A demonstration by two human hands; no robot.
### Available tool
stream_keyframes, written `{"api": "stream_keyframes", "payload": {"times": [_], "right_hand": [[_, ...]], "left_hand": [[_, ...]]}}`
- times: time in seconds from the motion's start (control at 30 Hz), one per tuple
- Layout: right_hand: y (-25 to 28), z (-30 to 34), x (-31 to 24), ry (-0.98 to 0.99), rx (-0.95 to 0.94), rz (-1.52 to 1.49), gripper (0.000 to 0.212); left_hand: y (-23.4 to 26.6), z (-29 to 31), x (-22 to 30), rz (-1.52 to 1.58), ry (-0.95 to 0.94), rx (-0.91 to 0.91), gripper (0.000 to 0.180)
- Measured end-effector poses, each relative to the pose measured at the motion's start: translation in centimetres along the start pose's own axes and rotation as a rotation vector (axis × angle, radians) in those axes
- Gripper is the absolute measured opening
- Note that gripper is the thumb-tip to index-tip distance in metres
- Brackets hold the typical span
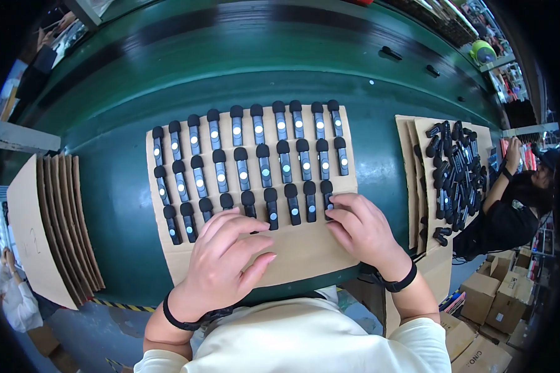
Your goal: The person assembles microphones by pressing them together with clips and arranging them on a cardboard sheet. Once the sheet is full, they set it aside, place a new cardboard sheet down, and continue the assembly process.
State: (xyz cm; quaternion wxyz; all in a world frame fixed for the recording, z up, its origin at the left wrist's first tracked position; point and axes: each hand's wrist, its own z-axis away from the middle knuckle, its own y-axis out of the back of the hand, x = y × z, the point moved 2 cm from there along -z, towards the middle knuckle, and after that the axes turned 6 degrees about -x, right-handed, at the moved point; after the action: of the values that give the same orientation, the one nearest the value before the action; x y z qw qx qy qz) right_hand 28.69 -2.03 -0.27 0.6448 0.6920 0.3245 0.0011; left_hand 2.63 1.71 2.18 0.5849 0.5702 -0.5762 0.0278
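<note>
Left hand [223, 258]: open, over your mics [271, 208].
Right hand [366, 230]: at the end mic [327, 191]; can't tell if gripping.
Mics: your sleeveless wrists' brush could skew them.

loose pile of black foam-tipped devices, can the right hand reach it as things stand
Probably yes: between the right hand and the pile I see only green tabletop and cardboard edges. Its fingers are at the near row's rightmost device, though.
</note>
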Motion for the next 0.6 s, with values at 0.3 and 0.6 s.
{"api": "stream_keyframes", "payload": {"times": [0.3, 0.6], "right_hand": [[4.9, -2.8, 3.7, -0.111, 0.03, 0.086, 0.035], [7.4, -13.3, 19.0, -0.284, 0.139, 0.313, 0.039]], "left_hand": [[-0.1, 0.0, -0.6, 0.017, -0.015, 0.013, 0.025], [-0.1, -0.3, -1.4, 0.069, 0.0, 0.02, 0.023]]}}
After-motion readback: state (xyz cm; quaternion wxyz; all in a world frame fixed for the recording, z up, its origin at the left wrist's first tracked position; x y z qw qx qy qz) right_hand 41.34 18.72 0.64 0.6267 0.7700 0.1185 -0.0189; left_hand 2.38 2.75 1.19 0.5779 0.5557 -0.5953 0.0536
